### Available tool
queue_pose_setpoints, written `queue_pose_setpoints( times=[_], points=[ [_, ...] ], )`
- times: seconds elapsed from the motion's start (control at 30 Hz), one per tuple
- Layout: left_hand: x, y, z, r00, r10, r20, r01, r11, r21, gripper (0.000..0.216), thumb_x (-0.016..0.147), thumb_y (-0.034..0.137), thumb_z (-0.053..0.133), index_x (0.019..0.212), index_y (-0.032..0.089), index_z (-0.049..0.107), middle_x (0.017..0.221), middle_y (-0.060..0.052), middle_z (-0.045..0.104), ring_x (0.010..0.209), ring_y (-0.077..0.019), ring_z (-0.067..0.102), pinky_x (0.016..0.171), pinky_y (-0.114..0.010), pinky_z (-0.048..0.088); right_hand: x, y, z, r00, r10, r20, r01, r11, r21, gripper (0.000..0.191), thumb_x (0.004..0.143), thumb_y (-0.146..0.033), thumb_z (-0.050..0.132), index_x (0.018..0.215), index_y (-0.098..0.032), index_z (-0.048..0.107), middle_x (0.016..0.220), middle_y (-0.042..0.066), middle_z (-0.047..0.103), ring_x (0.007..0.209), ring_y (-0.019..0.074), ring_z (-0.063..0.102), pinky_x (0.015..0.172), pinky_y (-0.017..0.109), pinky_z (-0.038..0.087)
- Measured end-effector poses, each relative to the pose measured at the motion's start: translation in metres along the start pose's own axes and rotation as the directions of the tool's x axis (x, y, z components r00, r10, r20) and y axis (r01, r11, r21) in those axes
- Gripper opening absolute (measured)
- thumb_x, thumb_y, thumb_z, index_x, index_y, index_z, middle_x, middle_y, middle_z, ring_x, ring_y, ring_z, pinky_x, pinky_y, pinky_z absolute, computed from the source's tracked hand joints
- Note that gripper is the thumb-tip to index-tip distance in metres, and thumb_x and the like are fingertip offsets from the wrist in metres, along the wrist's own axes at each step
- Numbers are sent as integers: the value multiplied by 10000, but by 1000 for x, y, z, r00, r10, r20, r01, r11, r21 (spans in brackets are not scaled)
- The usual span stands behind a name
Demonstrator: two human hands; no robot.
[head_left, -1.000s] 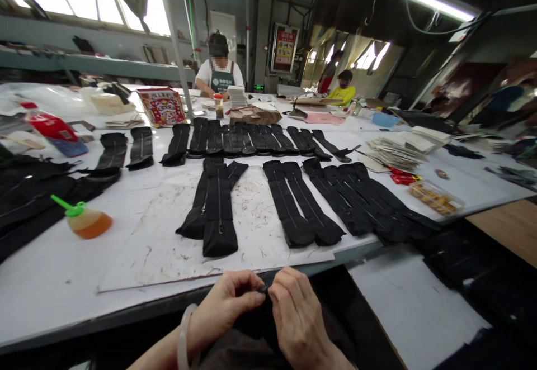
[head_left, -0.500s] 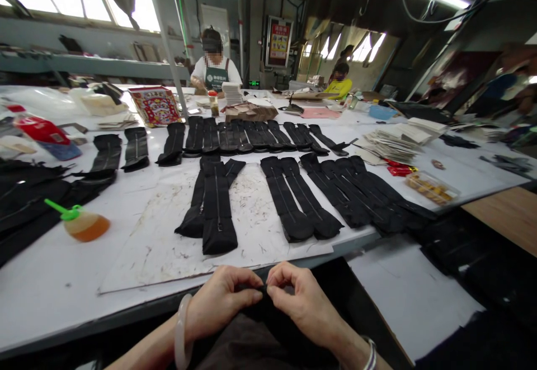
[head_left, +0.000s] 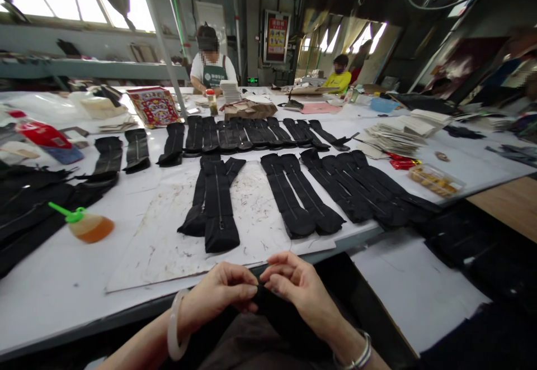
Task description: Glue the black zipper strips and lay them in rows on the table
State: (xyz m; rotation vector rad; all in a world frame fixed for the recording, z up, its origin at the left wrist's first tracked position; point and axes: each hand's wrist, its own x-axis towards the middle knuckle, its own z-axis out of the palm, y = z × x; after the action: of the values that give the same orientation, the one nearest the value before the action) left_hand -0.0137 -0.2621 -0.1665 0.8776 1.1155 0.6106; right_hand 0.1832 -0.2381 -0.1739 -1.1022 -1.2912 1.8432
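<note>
At the table's near edge, my left hand [head_left: 220, 294] pinches the edge of a black fabric piece [head_left: 272, 307] between thumb and fingers. Close by on the right, my right hand [head_left: 300, 292] has its fingertips closed at the same edge, its other fingers loosely curled. Most of the piece hangs below my hands and blends with dark clothing, so its shape is unclear. Just beyond lie two overlapping black fabric pieces with zippers [head_left: 218, 208] on a stained white board [head_left: 155, 247]. A pair of similar zippered pieces [head_left: 300, 202] rests to the right.
More black zippered pieces [head_left: 243, 135] form a row farther back. On the left stand a squeeze bottle of amber liquid [head_left: 90, 229] and a red bottle [head_left: 46, 138]. Stacked sheets [head_left: 394, 138] and a clear food box [head_left: 436, 180] sit right. Two co-workers are across the table.
My right hand's fingers have lifted and loosened slightly at the fabric edge. My left hand keeps its pinch, and the view has shifted a little.
</note>
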Motion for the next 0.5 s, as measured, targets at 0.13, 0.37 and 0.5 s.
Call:
queue_pose_setpoints(
  times=[0.13, 0.37, 0.5],
  points=[
    [-1, -2, -6, 999, -1, -46, 1, 1000, -4, 402, 619, 463, 805, 773, 108, 695, 652, -31, 676, 646, -161, 667, 631, -246, 480, -5, 18, -2, 998, -60, -29, 51, 972, -229, 220, 822, -366, 646, 925, -174, 676, 881, 67, 715, 800, 202, 628, 737, 315, 466],
    [1, -6, -8, 994, 107, -31, -97, 969, 225, 390, 681, 397, 755, 940, 110, 698, 627, 4, 638, 574, -122, 571, 551, -228, 422, -9, 44, 18, 962, -256, -94, 196, 890, -411, 112, 864, -223, 577, 811, -184, 667, 786, 19, 659, 760, 176, 615, 702, 273, 440],
    [-2, -2, -2, 988, 129, -87, -81, 901, 427, 214, 734, 330, 671, 777, 121, 688, 636, -10, 652, 577, -133, 574, 548, -235, 430, -4, 49, 25, 945, -310, -102, 240, 873, -424, 140, 881, -209, 553, 773, -182, 639, 752, 11, 632, 718, 159, 602, 665, 251, 435]
  ],
)
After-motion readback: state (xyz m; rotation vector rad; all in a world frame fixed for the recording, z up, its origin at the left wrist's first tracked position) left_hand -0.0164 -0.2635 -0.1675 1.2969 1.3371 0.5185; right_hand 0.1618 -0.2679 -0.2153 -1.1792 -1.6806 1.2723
